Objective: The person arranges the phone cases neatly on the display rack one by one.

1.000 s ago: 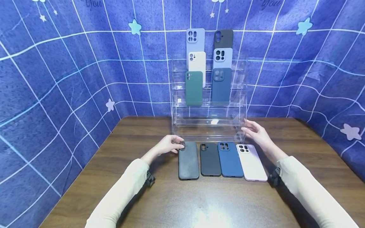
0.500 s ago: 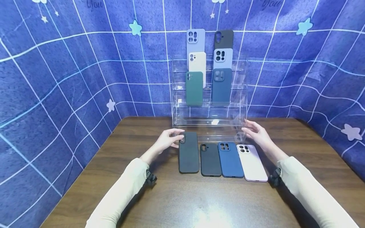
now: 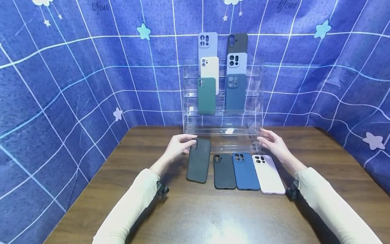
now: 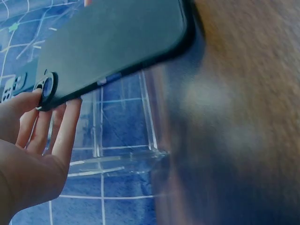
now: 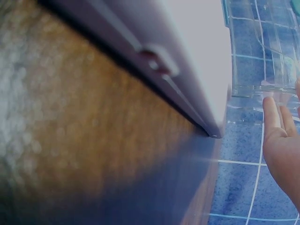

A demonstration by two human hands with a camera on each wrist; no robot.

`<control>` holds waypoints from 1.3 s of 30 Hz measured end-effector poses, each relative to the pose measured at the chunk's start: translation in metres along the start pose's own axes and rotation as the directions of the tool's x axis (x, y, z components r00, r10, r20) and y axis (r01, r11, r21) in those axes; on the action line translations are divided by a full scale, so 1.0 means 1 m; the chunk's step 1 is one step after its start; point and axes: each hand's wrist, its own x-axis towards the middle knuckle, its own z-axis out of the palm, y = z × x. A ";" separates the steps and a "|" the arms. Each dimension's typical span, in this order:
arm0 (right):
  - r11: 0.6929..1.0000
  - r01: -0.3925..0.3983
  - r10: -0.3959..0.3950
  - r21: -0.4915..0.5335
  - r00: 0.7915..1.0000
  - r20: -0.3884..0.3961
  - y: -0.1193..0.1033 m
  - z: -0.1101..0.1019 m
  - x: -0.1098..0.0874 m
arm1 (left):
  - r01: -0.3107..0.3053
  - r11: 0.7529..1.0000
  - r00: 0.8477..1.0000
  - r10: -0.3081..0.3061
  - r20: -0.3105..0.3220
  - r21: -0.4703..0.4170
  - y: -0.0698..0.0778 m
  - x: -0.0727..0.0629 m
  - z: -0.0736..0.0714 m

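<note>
Black case (image 3: 198,166) pinched at a corner.
Tilted before the rack (image 3: 220,113), it could swing in the left hand (image 3: 176,147) and knock it; the right hand (image 3: 275,142) is at its side, grip unclear, so the rack might slide.

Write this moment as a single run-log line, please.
left hand: pinches dark phone case at one corner; right hand: at edge of clear rack; table: black case, blue case, pale case

A blue cloth (image 3: 304,78) with stars and gridlines hangs behind a wooden table (image 3: 170,211).
</note>
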 end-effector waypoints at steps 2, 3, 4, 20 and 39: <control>1.000 -0.003 0.003 0.001 1.000 -0.002 -0.001 0.000 0.000 | -0.006 1.000 1.000 0.006 0.007 0.001 0.009 -0.002 0.000; 1.000 -0.004 0.004 0.002 1.000 -0.001 -0.002 0.000 0.000 | -0.009 1.000 1.000 0.009 0.008 0.000 0.011 -0.002 0.001; 1.000 -0.005 0.005 0.001 1.000 -0.001 -0.002 0.000 0.000 | -0.014 1.000 1.000 0.014 0.005 0.003 0.013 -0.002 0.001; 1.000 -0.005 0.005 0.017 1.000 0.008 -0.001 0.001 0.000 | -0.157 0.985 0.985 0.150 -0.083 -0.075 0.048 0.015 0.011; 1.000 -0.004 0.004 0.010 1.000 -0.006 -0.001 0.000 0.001 | -0.229 0.973 0.956 0.222 -0.194 -0.017 0.110 0.053 0.031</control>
